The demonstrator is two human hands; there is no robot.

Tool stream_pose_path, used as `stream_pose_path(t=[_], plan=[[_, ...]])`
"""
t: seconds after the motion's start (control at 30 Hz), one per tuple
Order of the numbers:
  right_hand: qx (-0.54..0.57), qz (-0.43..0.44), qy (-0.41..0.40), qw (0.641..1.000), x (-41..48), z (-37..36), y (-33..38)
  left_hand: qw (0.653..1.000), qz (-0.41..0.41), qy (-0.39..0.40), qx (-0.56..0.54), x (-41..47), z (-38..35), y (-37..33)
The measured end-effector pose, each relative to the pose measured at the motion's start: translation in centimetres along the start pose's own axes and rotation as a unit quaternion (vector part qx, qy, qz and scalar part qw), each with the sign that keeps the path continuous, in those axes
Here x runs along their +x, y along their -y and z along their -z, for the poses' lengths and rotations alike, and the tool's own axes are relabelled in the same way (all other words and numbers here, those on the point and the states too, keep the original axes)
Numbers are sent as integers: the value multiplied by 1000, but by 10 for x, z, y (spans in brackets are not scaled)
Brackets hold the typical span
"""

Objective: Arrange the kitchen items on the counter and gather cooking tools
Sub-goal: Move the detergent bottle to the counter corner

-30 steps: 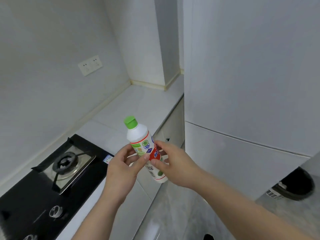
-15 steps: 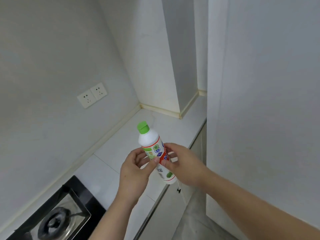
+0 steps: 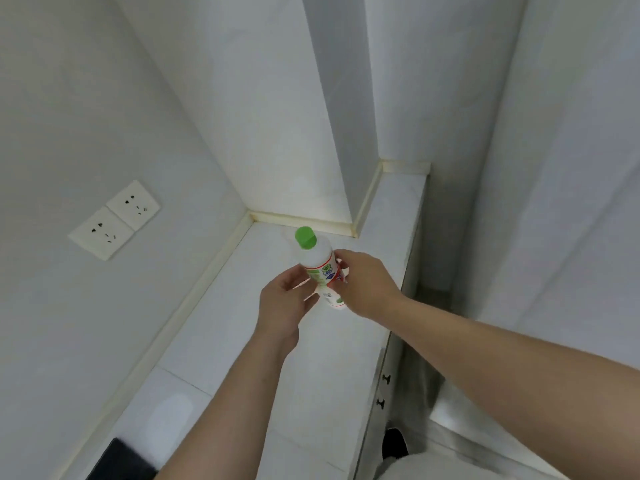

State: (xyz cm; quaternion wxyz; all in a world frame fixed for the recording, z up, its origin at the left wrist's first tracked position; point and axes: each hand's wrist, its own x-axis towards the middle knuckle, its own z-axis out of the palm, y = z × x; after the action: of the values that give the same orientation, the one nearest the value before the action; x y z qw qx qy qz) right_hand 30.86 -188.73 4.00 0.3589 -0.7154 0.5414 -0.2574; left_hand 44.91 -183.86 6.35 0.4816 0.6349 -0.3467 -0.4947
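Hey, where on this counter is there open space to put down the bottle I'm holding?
Bare counter lies in the corner behind the bottle, along the wall trim; on the narrow strip beside the pillar; and nearer you, between the left wall and the front edge. Only the black stove at bottom left takes up room.

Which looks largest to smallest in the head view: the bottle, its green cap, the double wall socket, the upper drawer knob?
1. double wall socket
2. white bottle, partly covered, so its rank against the socket is unsure
3. green cap
4. upper drawer knob
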Motion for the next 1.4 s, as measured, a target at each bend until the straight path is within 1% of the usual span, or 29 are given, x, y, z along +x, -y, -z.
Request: stream_pose_path(t=[0.13,0.23,0.37,0.53,0.63,0.73,0.87,1.03,1.23,1.33,1.4], plan=[[19,-58,-42,997,53,-20,-12,999,45,22,-2,72,-4,-2],[41,-99,-58,993,91,-29,-24,996,71,46,-5,120,-10,-4],[37,-129,-60,989,137,-38,-43,992,101,72,3,173,-18,0],[34,-151,-71,985,178,-43,-62,989,115,91,-12,221,-29,4],[32,-157,-88,983,191,-41,-69,988,114,102,-10,238,-34,8],[53,-164,-99,980,197,-38,-71,989,103,110,-8,247,-38,11],[73,-160,-111,978,200,-38,-71,991,86,101,-12,253,-40,12],[72,-168,-79,980,207,-39,-70,990,94,99,-26,259,-38,14],[36,-184,-47,981,207,-41,-69,991,108,78,17,267,-40,22],[40,-218,-74,972,200,-40,-63,992,115,39,21,263,-39,24],[66,-247,-115,960,191,-39,-54,992,125,18,6,257,-38,22]])
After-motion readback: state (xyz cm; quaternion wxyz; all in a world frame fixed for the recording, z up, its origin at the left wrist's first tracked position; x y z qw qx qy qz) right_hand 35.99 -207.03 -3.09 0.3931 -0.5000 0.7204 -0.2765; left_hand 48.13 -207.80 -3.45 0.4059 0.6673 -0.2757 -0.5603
